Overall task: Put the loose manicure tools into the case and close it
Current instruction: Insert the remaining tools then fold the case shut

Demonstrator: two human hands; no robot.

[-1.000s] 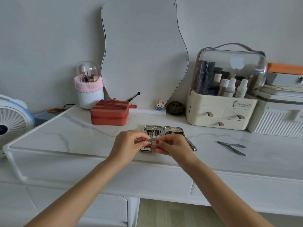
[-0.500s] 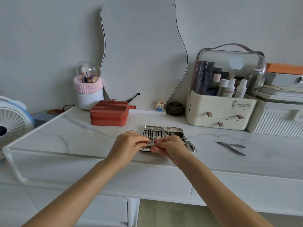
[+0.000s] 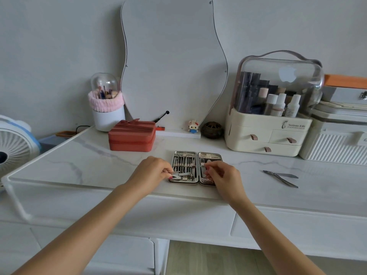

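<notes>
Steel manicure case (image 3: pixel 195 155), hinged, lying open flat on the marble tabletop (image 3: pixel 79 161) directly ahead of both hands. Left half: a row of slim tools seated upright under the elastic band, with a nail clipper (image 3: pixel 183 175) lying crosswise at the near end. Right half: mostly hidden by fingers; contents cannot be told.

Left hand (image 3: pixel 153 171): fingers curled, fingertips pinching the near end of the clipper and, by the look of it, pressing it into its place (whether it is fully seated cannot be told). Right hand (image 3: pixel 222 175): fingers curled over the near part of the right half, touching the band or the case wall; whether it grips anything is unclear.

Loose items remaining: two slim metal tools (image 3: pixel 281 178), crossed, lying well to the right of the right hand, apart from the case.

Status, as a judgement: partly done. Most slots filled, clipper going in, two tools outstanding, case not yet closed. Remaining work: fetch the crossed pair, slot them, fold one half over the other.

Surroundings, outward: red zipped box (image 3: pixel 132 138) beyond the left hand; wavy mirror (image 3: pixel 170 56) against the wall behind; cream cosmetics organiser (image 3: pixel 268 133) beyond the right hand; brush pot with pink band (image 3: pixel 107 108) far left; fan (image 3: pixel 12 153) at the left edge.
</notes>
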